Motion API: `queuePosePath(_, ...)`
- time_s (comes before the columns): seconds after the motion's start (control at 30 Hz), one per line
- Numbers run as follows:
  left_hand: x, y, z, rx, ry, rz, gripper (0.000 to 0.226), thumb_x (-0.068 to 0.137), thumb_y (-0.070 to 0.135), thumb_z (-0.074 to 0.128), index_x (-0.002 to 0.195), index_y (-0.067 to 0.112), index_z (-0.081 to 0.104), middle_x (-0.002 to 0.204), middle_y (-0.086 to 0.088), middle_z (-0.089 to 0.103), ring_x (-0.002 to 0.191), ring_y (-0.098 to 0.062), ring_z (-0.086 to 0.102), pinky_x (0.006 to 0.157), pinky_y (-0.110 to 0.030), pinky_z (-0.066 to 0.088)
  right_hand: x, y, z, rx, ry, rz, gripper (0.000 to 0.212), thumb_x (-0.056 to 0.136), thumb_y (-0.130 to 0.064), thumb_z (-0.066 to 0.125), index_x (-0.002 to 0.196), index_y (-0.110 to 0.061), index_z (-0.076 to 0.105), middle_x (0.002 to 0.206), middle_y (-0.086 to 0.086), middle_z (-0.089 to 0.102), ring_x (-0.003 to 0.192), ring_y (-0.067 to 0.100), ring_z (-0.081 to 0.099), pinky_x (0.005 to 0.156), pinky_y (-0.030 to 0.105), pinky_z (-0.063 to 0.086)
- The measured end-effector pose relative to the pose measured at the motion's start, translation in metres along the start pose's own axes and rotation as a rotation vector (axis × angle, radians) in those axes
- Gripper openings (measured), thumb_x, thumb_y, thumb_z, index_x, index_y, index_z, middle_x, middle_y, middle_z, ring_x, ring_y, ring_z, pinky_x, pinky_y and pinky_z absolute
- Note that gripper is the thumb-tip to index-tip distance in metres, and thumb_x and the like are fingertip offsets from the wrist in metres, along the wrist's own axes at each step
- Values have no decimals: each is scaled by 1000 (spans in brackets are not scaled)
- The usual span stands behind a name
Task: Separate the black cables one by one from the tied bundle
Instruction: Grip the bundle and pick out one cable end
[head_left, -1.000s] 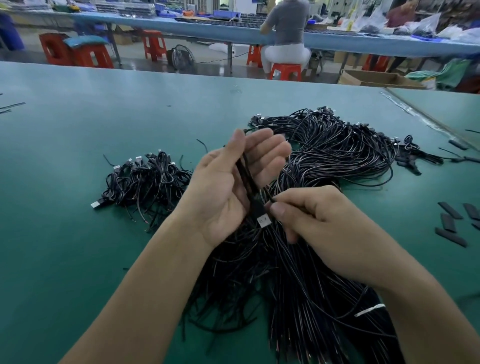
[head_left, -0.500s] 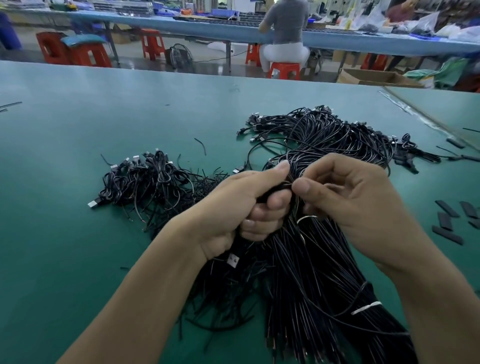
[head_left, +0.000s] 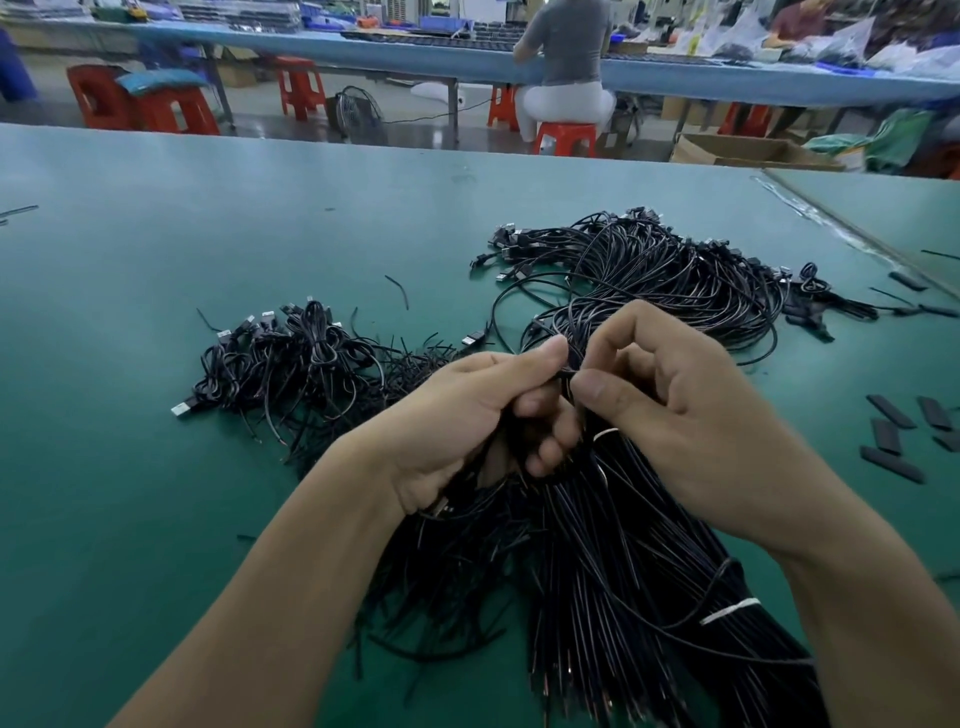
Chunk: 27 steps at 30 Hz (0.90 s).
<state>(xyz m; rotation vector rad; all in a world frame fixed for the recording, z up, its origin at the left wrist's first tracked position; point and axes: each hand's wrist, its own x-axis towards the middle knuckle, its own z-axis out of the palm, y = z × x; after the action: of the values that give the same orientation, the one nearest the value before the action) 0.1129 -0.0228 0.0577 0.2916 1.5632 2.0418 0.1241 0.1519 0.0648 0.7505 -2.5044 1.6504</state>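
A big bundle of black cables (head_left: 649, 587) lies on the green table (head_left: 130, 467), bound by a white tie (head_left: 730, 610) near its lower right. My left hand (head_left: 483, 415) grips one folded black cable in its fist. My right hand (head_left: 675, 415) pinches a thin cable strand right beside the left thumb, above the bundle's middle. The bundle's far end fans into loops with USB plugs (head_left: 675, 270). To the left sits a smaller heap of coiled black cables (head_left: 291, 369).
Flat black strips (head_left: 891, 449) lie at the right edge of the table. Loose wire offcuts (head_left: 397, 291) are scattered past the small heap. Beyond the table's far edge stand red stools (head_left: 145, 106), a cardboard box (head_left: 753, 150) and a seated person (head_left: 566, 67).
A second ago my left hand lay open under a cable with a plug end. It closed into a fist on the cable, and my right hand rose to pinch a strand beside it.
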Motion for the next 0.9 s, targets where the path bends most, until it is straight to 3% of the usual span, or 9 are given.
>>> queuePosePath(0.17,2,3,4,367,174,40,46,103,18,43,58,13,51,58,3,62,56,-12,60,62,-26,54,0,3,7,-145,49,32,4,86,-36,57,87,-33,57,76,-3,69,70,23,63,69,54,52)
queuePosePath(0.23,2,4,7,354,209,70,41,102,18,41,65,11,59,59,1,62,57,-15,61,60,-29,56,1,1,12,-169,76,9,2,87,-35,57,87,-33,56,77,-6,67,66,17,61,65,50,52)
queuePosePath(0.33,2,2,14,92,148,47,40,104,41,43,104,7,64,78,-14,72,65,-31,70,64,-51,60,2,-3,16,-159,173,-52,5,89,-31,56,86,-32,53,76,-12,64,66,11,59,60,39,52)
queuePosePath(0.37,1,1,16,39,124,32,47,103,50,43,113,7,60,76,-12,72,63,-29,71,59,-50,60,2,-5,17,-156,205,-68,6,90,-30,56,85,-32,53,76,-11,64,67,11,59,59,38,51)
queuePosePath(0.47,1,1,16,22,29,-18,71,93,68,40,124,6,55,69,-7,71,55,-21,70,41,-27,53,1,-6,17,-167,286,-89,5,92,-31,56,87,-30,54,77,-8,65,62,11,60,55,31,48)
queuePosePath(0.53,2,-1,15,56,26,-58,84,86,77,38,120,3,57,67,-10,69,43,-17,63,33,-16,39,1,-4,17,-172,341,-84,6,92,-29,57,87,-29,54,77,-9,66,59,10,62,53,25,47)
queuePosePath(0.63,5,-6,13,156,81,-30,75,86,81,32,80,15,67,60,-9,60,30,-9,35,36,-9,22,2,-2,17,-115,402,-53,10,92,-27,60,85,-29,54,73,-9,66,45,11,61,48,22,43)
queuePosePath(0.7,7,-8,11,200,88,-2,75,86,81,30,62,19,66,54,-4,54,30,-7,29,38,-8,20,3,-2,17,-119,419,-46,8,89,-30,62,83,-30,56,69,-8,65,50,12,60,51,28,46)
queuePosePath(0.9,7,-8,4,246,164,89,64,78,80,38,52,22,50,45,7,37,33,-9,25,35,-12,19,4,-2,16,-66,414,30,12,88,-41,63,87,-30,63,73,-10,73,62,16,68,61,39,54)
